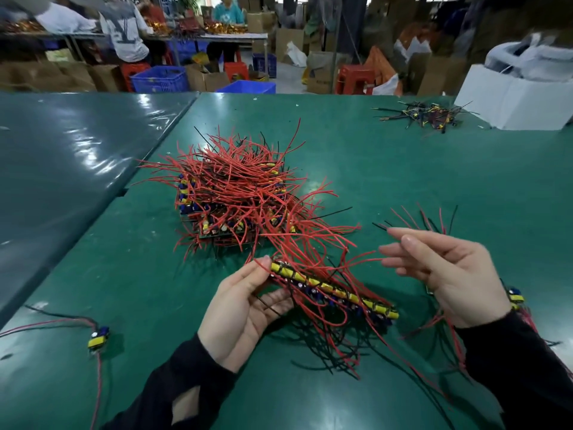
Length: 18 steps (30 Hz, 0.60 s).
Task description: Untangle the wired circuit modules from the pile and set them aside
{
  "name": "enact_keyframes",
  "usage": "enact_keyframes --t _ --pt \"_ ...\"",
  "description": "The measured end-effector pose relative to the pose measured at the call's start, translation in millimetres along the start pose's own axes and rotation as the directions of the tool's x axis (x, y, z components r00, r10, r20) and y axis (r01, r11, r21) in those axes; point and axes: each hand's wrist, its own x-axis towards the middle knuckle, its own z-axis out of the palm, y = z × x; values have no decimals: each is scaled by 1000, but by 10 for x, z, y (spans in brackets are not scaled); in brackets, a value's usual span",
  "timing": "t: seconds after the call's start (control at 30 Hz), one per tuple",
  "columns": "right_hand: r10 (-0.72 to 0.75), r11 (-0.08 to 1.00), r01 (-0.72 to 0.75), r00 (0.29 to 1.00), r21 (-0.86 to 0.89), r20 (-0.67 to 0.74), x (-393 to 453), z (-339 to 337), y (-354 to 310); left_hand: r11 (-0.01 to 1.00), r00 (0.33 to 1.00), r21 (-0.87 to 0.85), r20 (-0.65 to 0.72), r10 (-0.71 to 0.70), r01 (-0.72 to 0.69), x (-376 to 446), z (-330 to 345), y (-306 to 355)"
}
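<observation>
We worked at a green-covered bench [387, 169] in a workshop crowded with cardboard boxes, blue crates [161, 79] and red stools. The pile [235, 193] of red-wired modules lay mid-bench, its wires trailing over the strip of modules [335, 290] that our left hand [242, 308] gripped at one end. Our right hand [443, 268] hovered beside it, fingers loosely spread, empty. A single module [98, 336] lay far left; a white box [511, 100] stood far right.

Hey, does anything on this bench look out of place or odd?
One module lies alone near the table's left edge, apart from the pile. The strip in the left hand still has wires snagged in that pile.
</observation>
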Motion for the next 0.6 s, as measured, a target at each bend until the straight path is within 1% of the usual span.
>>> enact_keyframes --t 0.07,0.1,0.13,0.17,0.2,0.27,0.3,0.33,0.4,0.43,0.5,0.53,0.6 --pt "-84 996 83 996 -35 -22 -17 66 -21 999 1000 -44 -15 6 -7 -11 7 16" --pt "-139 986 134 990 -99 -39 -26 97 -41 999 1000 -45 -10 8 -8 -19 16 19" --pt "-183 968 175 983 -179 -24 -36 132 -77 999 1000 -34 -3 14 -14 -26 27 21" --pt "-209 939 214 977 -270 47 -50 170 -116 1000 1000 -19 2 25 -25 -32 38 17" --pt "-202 896 250 965 -367 167 -71 223 -146 999 999 -9 5 41 -41 -42 48 13" --pt "-110 768 331 911 -548 397 -86 368 -154 997 997 9 21 81 -81 -61 61 0" --pt "-55 716 357 886 -601 461 -80 444 -124 995 995 19 35 95 -96 -75 66 -6" --pt "-11 693 356 874 -627 485 -76 526 -90 994 993 26 52 105 -106 -87 72 -9" --pt "12 702 347 867 -622 498 -46 647 -25 992 989 36 83 118 -122 -106 67 -1" --pt "22 749 316 866 -583 499 -28 674 -7 990 988 51 98 123 -129 -111 60 12" --pt "68 876 198 853 -441 518 -15 667 29 982 985 117 111 135 -148 -105 34 35" --pt "72 901 169 850 -400 521 -9 655 41 974 984 164 110 138 -155 -99 14 54" --pt "42 881 213 854 -422 518 -15 615 68 955 984 248 112 137 -161 -86 -17 83"
